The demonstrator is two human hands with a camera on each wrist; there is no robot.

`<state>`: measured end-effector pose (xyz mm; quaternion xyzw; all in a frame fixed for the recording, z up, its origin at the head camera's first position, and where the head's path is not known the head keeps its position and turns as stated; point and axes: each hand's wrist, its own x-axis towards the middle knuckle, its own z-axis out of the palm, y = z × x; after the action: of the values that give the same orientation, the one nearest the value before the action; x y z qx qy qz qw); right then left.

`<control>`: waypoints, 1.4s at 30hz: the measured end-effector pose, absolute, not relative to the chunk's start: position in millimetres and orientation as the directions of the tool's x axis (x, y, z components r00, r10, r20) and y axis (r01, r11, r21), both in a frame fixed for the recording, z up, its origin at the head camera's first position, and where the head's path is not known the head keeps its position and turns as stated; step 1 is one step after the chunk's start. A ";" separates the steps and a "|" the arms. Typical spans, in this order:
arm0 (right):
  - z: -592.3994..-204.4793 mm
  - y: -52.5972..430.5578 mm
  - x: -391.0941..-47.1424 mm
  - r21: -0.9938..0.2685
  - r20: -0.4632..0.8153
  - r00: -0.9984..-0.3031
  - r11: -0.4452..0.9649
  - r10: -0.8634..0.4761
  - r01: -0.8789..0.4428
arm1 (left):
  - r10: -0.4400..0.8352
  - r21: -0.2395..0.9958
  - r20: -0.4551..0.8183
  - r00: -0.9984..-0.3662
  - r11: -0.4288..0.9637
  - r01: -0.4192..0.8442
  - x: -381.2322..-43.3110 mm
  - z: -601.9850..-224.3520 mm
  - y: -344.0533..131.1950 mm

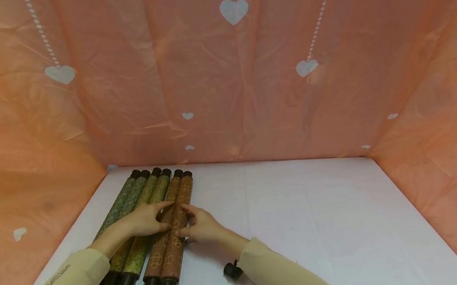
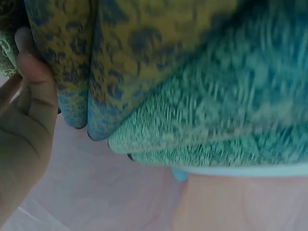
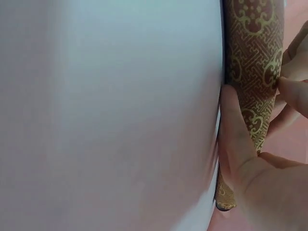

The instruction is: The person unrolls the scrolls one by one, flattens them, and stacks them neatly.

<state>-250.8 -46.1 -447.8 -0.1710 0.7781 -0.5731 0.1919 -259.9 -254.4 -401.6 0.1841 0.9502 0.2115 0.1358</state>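
Note:
Rolled scrolls with dark end knobs lie side by side at the left of the table. The two rightmost are brown with gold flower patterns: a left brown scroll [image 1: 155, 263] and a right brown scroll [image 1: 176, 255]. My left hand [image 1: 145, 220] reaches across the other rolls, its thumb and forefinger on the left brown scroll. From the right side, my right hand [image 1: 204, 225] grips the right brown scroll, one finger low along its side in the right wrist view. The tips of both hands are close together near the scrolls' middle.
Left of the brown pair lie two yellow-green scrolls [image 1: 130, 262], then two dark green scrolls [image 1: 116, 210], partly under my left forearm. A white cloth covers the table [image 1: 308, 218]. Orange sheeting [image 1: 212, 82] with white hearts stands behind and at both sides.

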 end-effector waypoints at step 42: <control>-438.2 109.4 -234.1 -0.923 0.038 -0.926 0.341 -0.375 -0.177 | 0.415 0.810 -0.004 -0.910 0.535 0.241 -251.0 -425.5 -111.0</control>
<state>-234.1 109.4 -438.2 -0.1696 0.8139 -0.5483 0.0906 -251.0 -111.0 -425.5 0.1884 0.8706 0.4438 0.0982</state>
